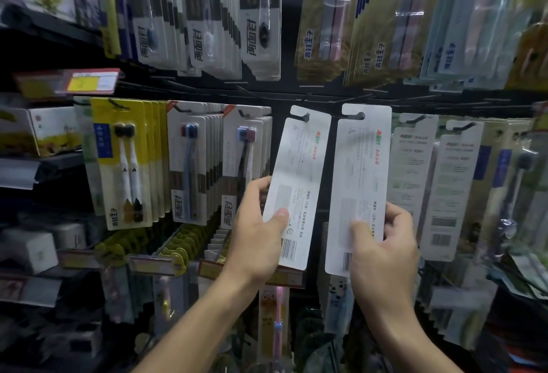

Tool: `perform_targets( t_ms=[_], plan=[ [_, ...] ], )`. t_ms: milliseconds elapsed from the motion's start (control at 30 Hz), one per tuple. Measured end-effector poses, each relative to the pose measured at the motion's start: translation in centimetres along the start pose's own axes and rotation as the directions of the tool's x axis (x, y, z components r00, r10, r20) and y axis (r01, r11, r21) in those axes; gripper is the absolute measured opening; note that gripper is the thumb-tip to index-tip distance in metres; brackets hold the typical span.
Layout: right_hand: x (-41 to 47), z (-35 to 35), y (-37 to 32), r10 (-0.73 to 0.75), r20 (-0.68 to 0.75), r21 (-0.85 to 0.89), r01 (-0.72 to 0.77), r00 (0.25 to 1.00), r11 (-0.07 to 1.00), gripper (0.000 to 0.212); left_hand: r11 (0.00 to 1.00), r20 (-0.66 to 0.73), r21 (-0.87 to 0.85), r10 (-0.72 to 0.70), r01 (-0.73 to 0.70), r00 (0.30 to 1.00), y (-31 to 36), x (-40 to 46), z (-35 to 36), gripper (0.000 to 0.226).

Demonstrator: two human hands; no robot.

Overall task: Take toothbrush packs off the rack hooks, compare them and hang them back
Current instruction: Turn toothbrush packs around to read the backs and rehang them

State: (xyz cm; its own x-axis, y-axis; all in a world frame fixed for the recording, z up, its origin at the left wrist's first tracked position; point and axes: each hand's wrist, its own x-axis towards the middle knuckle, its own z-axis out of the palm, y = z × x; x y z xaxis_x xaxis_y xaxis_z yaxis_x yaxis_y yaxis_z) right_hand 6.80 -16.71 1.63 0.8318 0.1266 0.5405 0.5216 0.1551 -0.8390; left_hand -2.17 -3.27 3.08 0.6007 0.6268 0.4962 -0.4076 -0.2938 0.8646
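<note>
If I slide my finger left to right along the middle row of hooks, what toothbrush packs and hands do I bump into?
Yellow pack with two white toothbrushes → white pack with a blue toothbrush → left hand → tilted white pack showing its back → upright white pack showing its back → right hand → pale green packs.

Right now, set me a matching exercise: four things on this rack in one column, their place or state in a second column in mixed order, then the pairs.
Things:
1. Left pack
2. Right pack
3. Yellow pack
4. Price tag

Place or state:
A. Hanging at the left of the middle row, two white brushes inside
B. Back side out, upright, held low by the right hand
C. On the shelf edge above the yellow packs
D. Back side out, tilted, held low by the left hand

Pairs: 1-D, 2-B, 3-A, 4-C
</note>
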Motion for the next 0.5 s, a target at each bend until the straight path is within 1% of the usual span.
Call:
perform_targets(
  t_ms=[233, 367, 500],
  plan=[
    [-0.5, -0.1, -0.4, -0.036, 0.038, 0.017, 0.035, 0.999, 0.999, 0.024, 0.997, 0.034, -0.075, 0.023, -0.021, 0.999, 0.1, -1.1, -0.6, 0.038],
    [-1.0, 0.3, -0.5, -0.047, 0.031, 0.010, 0.047, 0.998, 0.999, 0.024, 0.993, 0.026, -0.118, 0.029, -0.025, 0.999, 0.0, -1.5, -1.3, 0.037],
    [-1.6, 1.0, -0.6, -0.051, 0.047, 0.041, 0.049, 0.998, 0.998, 0.022, 0.988, 0.017, -0.155, 0.029, -0.026, 0.999, 0.0, -1.5, -2.4, 0.037]
  ],
)
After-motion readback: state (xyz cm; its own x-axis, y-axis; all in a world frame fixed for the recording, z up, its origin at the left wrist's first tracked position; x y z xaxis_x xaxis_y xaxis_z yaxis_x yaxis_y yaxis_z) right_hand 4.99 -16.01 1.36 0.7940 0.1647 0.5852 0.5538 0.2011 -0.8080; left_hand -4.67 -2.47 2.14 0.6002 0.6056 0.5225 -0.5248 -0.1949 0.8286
